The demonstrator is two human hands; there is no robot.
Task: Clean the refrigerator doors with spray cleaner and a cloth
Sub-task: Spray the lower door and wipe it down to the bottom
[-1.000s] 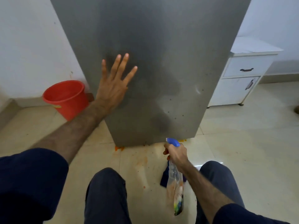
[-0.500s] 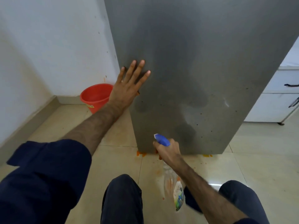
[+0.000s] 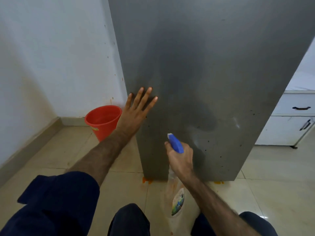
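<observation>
Standing far out to the left of the fingers, against the white wall [image 3: 51,57], is a red bucket [image 3: 102,120]; only its bare inner wall shows, and I cannot tell whether anything lies at the bottom. Just right of it the left hand [image 3: 134,113] lies flat on the grey refrigerator door [image 3: 213,74], fingers [image 3: 144,97] straight and spread, holding nothing, fingertips pointing up the panel near its left edge. The door runs tall, long axis upright, and carries dark specks and a smeared patch up and to the right of the right hand.

The right hand [image 3: 180,159] is curled round the neck of the spray bottle [image 3: 175,189]. Its blue nozzle [image 3: 175,143] pokes up beyond the knuckles, aimed at the lower door just ahead. The clear body hangs below the fist; its fill level is too blurred to read.

The right hand is the nearer to the dirty patch, so the spraying likely falls to it; the nozzle would need tilting up and rightward.

No cloth is visible. Farther right stands a white cabinet [image 3: 289,126], drawers closed.
</observation>
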